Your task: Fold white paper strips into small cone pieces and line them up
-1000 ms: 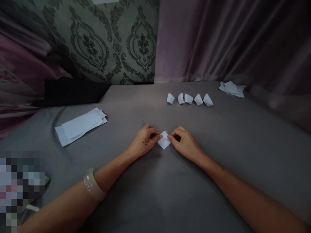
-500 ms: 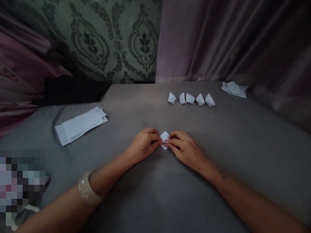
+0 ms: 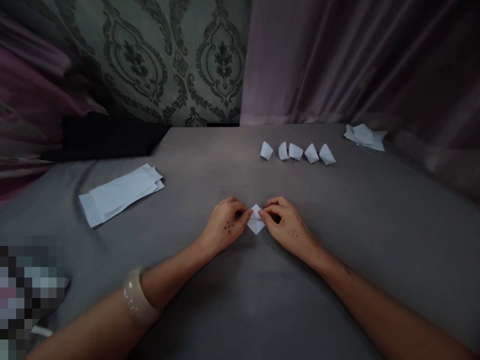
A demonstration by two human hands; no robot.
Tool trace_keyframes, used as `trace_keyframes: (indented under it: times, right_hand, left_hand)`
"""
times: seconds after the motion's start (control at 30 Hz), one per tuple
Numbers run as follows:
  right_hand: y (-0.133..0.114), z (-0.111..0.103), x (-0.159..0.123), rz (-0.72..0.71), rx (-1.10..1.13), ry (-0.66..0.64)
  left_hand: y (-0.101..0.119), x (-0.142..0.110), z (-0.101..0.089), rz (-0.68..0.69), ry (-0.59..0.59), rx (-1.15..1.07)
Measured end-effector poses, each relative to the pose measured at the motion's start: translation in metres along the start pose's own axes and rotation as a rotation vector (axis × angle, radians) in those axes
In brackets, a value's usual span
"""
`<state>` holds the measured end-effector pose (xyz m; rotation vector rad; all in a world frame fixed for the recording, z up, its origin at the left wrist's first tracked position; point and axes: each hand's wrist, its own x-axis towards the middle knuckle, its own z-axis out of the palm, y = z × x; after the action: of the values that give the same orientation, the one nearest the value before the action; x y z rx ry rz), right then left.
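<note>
A small white folded paper piece lies on the grey cloth surface between my hands. My left hand pinches its left side with curled fingers. On the other side my right hand pinches it too, fingertips meeting near the top corner. A pale bangle sits on my left wrist. Both hands rest on the cloth.
Several small folded white paper pieces stand in a row farther back. A stack of white paper strips lies at the left. More crumpled white paper lies at the far right by the curtain. A patterned wall stands behind.
My right hand's fingers, which lay over the paper half a second ago, have drawn back to its right edge, showing more of the paper. The view has shifted slightly.
</note>
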<state>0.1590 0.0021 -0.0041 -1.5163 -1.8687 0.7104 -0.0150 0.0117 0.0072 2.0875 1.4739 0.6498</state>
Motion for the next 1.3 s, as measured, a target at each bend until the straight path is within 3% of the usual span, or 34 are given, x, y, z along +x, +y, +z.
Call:
trace_keyframes:
  times: [0.27,1.3]
  right_hand:
    - [-0.002,0.0,0.002,0.07,-0.001,0.028]
    - [0.001,0.002,0.005,0.077,-0.118,0.053]
  left_hand:
    - [-0.001,0.0,0.006,-0.008,0.034,0.074]
    - [-0.015,-0.001,0.012,0.037,0.091,0.037]
